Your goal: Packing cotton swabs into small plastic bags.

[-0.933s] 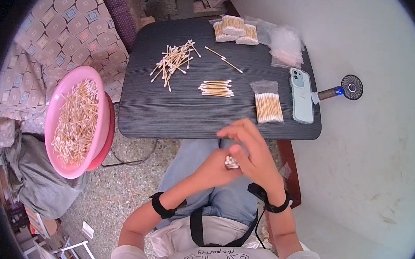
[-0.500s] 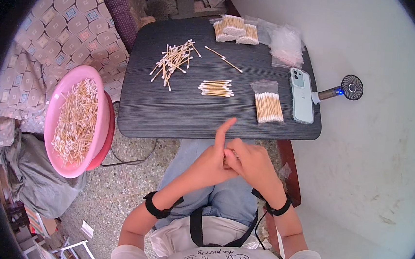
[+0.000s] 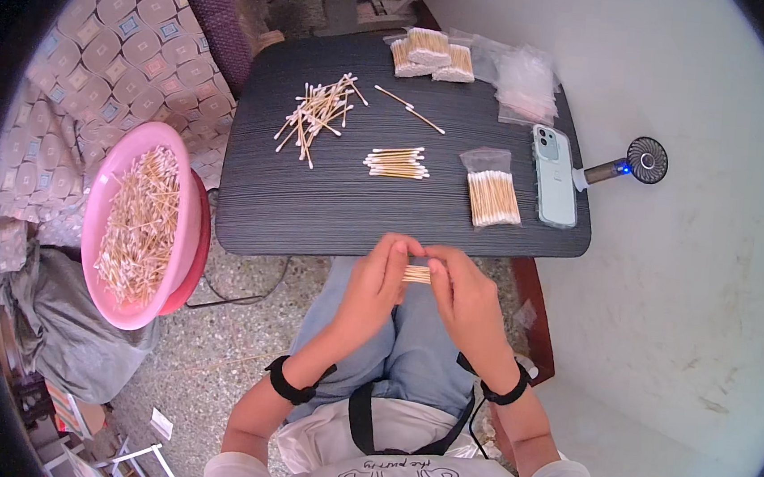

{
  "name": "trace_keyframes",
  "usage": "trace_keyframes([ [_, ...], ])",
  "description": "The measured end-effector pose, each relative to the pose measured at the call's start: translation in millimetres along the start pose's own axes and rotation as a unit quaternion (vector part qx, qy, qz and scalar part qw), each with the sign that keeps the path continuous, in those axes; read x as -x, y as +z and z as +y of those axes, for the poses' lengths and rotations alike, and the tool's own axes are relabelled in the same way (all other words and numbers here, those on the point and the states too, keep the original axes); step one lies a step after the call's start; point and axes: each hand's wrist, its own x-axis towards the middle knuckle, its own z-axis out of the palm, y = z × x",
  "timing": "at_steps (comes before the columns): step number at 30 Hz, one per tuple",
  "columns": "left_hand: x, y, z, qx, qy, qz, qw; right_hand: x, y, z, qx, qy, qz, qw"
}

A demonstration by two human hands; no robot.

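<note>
A small bundle of cotton swabs (image 3: 417, 274) lies crosswise between my two hands, just off the near edge of the table. My left hand (image 3: 383, 276) closes on its left end and my right hand (image 3: 460, 290) on its right end; the palms hide both tips. On the table beyond them sits a short row of cotton swabs (image 3: 396, 162). To its right lies a clear bag filled with cotton swabs (image 3: 494, 198). A loose heap of swabs (image 3: 318, 112) spreads at the far left, with two single swabs (image 3: 410, 108) beside it.
The dark table (image 3: 313, 206) has filled swab bags (image 3: 428, 49) and flat clear bags (image 3: 527, 80) at the back. A phone (image 3: 556, 176) and small fan (image 3: 647, 161) sit at its right edge, near the wall. Left stands a pink basin (image 3: 97, 216) full of swabs.
My hands have gone from clasped together, left index finger raised, to side by side. The swab bundle, mostly hidden before, now shows between them. Things on the table have stayed put.
</note>
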Motion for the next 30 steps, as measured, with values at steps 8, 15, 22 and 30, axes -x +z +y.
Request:
trace_keyframes([
  [8, -3.2, -6.5, 12.5, -0.21, 0.14, 0.014, 0.968, 10.3, -9.8, 2.7, 0.029, 0.057, -0.15, 0.987],
  [15, -25.6, 14.0, 14.9, -0.27, 0.211, 0.032, 0.939, 4.4, -20.4, 14.6, -0.015, 0.104, -0.109, 0.988],
  [22, -65.3, 67.9, -14.9, -0.445, 0.316, 0.069, 0.835, -3.9, -65.8, 48.1, 0.112, 0.198, 0.129, 0.965],
  [30, -68.0, 86.4, -9.0, -0.465, 0.332, 0.01, 0.821, -0.9, -75.3, 47.0, 0.09, 0.212, 0.135, 0.964],
])
